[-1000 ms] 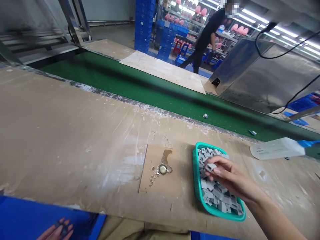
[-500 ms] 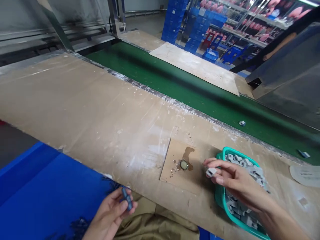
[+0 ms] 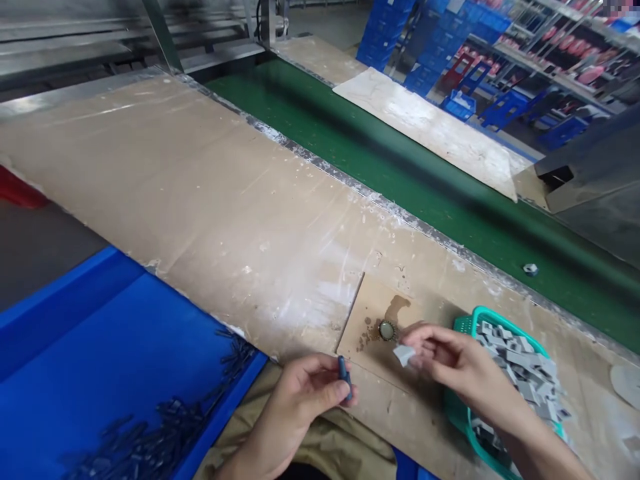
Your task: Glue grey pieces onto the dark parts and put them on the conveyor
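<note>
My left hand (image 3: pixel 313 393) is closed on a small dark blue plastic piece (image 3: pixel 344 377), pinched upright between thumb and fingers near the table's front edge. Opposite it, my right hand (image 3: pixel 445 353) pinches a small light grey plastic piece (image 3: pixel 403 355) by its fingertips. The two pieces are apart. Just beyond the right fingertips, a small round bottle-cap-like dish (image 3: pixel 387 330) sits on a cardboard square (image 3: pixel 357 327) with dark wet stains. Under and beside my right forearm stands a green basket (image 3: pixel 467 325) filled with grey pieces like the held one.
A blue bin (image 3: pixel 125 313) at the left holds many dark blue pieces (image 3: pixel 165 433). Behind the worktable (image 3: pixel 210 200) runs a green conveyor belt (image 3: pixel 360 140) carrying a small piece (image 3: pixel 531 269). Blue crates (image 3: pixel 385 30) and shelving stand farther back.
Both hands have come closer together; the left moved right and the grey piece turned in my right fingers. The view has shifted left and down, showing more of the blue bin.
</note>
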The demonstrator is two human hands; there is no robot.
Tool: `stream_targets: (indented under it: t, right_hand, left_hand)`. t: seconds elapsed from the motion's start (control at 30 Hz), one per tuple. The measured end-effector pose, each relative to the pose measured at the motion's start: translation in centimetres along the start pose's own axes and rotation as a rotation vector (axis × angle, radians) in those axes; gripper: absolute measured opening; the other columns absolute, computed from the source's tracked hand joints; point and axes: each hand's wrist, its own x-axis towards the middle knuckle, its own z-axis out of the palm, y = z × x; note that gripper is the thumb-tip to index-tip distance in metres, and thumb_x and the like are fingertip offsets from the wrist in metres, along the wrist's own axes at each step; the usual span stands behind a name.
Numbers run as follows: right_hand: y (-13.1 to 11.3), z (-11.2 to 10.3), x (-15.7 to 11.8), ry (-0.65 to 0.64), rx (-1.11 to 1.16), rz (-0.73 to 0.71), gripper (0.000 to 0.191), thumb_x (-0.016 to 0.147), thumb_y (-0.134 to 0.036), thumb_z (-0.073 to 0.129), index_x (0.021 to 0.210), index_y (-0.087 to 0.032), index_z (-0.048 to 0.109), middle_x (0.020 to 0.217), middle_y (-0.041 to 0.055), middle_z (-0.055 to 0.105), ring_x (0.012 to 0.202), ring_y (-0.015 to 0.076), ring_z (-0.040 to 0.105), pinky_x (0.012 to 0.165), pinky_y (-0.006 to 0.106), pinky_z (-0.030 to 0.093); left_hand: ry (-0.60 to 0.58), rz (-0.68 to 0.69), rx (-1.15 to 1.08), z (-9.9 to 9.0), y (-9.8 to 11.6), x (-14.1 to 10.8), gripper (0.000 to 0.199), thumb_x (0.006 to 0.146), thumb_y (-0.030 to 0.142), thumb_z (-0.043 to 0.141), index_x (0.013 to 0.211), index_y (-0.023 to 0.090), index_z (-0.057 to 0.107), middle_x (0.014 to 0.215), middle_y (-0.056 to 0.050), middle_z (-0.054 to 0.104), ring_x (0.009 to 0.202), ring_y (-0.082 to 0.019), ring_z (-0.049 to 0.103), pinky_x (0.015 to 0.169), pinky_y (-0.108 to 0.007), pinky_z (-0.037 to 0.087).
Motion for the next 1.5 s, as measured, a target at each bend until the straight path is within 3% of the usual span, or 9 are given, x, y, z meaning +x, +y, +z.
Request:
stream_targets:
  t: [0.13, 0.23, 0.33, 0.5, 0.7, 0.83, 1.07, 1.23, 1.5]
  right_hand:
    - [-1.4, 1.9, -1.0, -0.092, 0.025, -0.125, 0.005, 0.078, -0.028, 0.070, 0.082, -0.026, 0.071, 0.089, 0.0066, 0.064, 0.086, 0.0220, 0.061, 0.075, 0.030, 0.053]
    - [-1.4, 3.4, -1.4, 0.042, -0.016, -0.184, 0.009, 0.077, -0.028, 0.072, 0.085, -0.027, 0.075, 0.091, 0.0087, 0.065, 0.090, 0.0233, 0.062, 0.074, 0.029, 0.055]
    - [-0.6, 4.5, -1.6, 0.218, 0.087, -0.170, 0.016, 0.075, -0.027, 0.075, 0.091, -0.026, 0.075, 0.096, 0.0082, 0.065, 0.092, 0.0229, 0.064, 0.074, 0.028, 0.057]
    - [0.5, 4.4, -1.7, 0.296, 0.238, -0.031, 0.029, 0.074, -0.028, 0.077, 0.101, -0.022, 0.067, 0.091, 0.0080, 0.071, 0.085, 0.0226, 0.069, 0.076, 0.030, 0.059]
    - [2.1, 1.2, -0.4, 0.460, -0.266, -0.225, 0.034, 0.083, -0.034, 0.066, 0.114, -0.022, 0.057, 0.104, 0.0089, 0.069, 0.093, 0.0229, 0.067, 0.082, 0.035, 0.057]
    - [2.7, 0.7, 0.2, 0.445, -0.708, -0.321, 0.029, 0.088, -0.034, 0.056, 0.115, -0.021, 0.055, 0.102, 0.0077, 0.069, 0.084, 0.0220, 0.069, 0.074, 0.034, 0.057]
    - [2.7, 1.2, 0.6, 0.404, -0.883, -0.417, 0.024, 0.091, -0.034, 0.052, 0.110, -0.020, 0.056, 0.096, 0.0052, 0.072, 0.085, 0.0209, 0.070, 0.073, 0.029, 0.057]
    - [2.3, 1.3, -0.2, 0.451, -0.775, -0.346, 0.026, 0.087, -0.034, 0.060, 0.110, -0.022, 0.060, 0.099, 0.0048, 0.071, 0.089, 0.0226, 0.069, 0.079, 0.033, 0.056]
    - [-1.5, 2.8, -2.9, 0.389, -0.013, -0.174, 0.021, 0.075, -0.024, 0.075, 0.094, -0.025, 0.066, 0.087, 0.0024, 0.073, 0.080, 0.0172, 0.070, 0.073, 0.020, 0.058]
  left_hand:
    - [-0.018, 0.063, 0.056, 1.8, -0.7, 0.8, 0.025, 0.072, 0.028, 0.075, 0.089, 0.014, 0.063, 0.103, -0.010, 0.070, 0.090, -0.019, 0.066, 0.082, -0.028, 0.051]
    - [0.019, 0.146, 0.128, 3.0, -1.4, 1.4, 0.022, 0.070, 0.026, 0.076, 0.078, 0.014, 0.060, 0.086, -0.009, 0.073, 0.085, -0.019, 0.068, 0.077, -0.026, 0.053]
    - [0.091, 0.247, 0.112, 3.7, -2.3, 1.8, 0.018, 0.070, 0.022, 0.075, 0.075, 0.015, 0.059, 0.093, -0.010, 0.073, 0.091, -0.021, 0.068, 0.082, -0.027, 0.054]
    - [0.154, 0.272, 0.074, 3.8, -2.9, 2.2, 0.017, 0.071, 0.022, 0.075, 0.075, 0.016, 0.060, 0.092, -0.008, 0.074, 0.090, -0.020, 0.069, 0.084, -0.028, 0.055]
    - [0.117, 0.098, -0.145, 2.9, -1.2, 2.1, 0.023, 0.069, 0.027, 0.078, 0.084, 0.012, 0.068, 0.081, -0.005, 0.072, 0.083, -0.018, 0.069, 0.079, -0.027, 0.056]
    - [0.109, 0.079, -0.129, 1.7, -0.8, 1.8, 0.024, 0.072, 0.028, 0.076, 0.089, 0.012, 0.071, 0.082, -0.007, 0.072, 0.081, -0.016, 0.067, 0.079, -0.025, 0.055]
    - [0.114, 0.079, -0.091, 0.8, -0.9, 1.6, 0.025, 0.069, 0.028, 0.077, 0.086, 0.012, 0.072, 0.083, -0.007, 0.072, 0.079, -0.015, 0.065, 0.077, -0.024, 0.055]
    - [0.150, 0.094, -0.044, 1.3, -1.0, 1.8, 0.024, 0.067, 0.028, 0.079, 0.083, 0.013, 0.074, 0.078, -0.006, 0.073, 0.072, -0.015, 0.066, 0.071, -0.024, 0.057]
    - [0.115, 0.106, -0.024, 3.3, -1.3, 2.4, 0.024, 0.064, 0.028, 0.081, 0.082, 0.013, 0.076, 0.082, -0.008, 0.075, 0.073, -0.019, 0.068, 0.068, -0.026, 0.059]
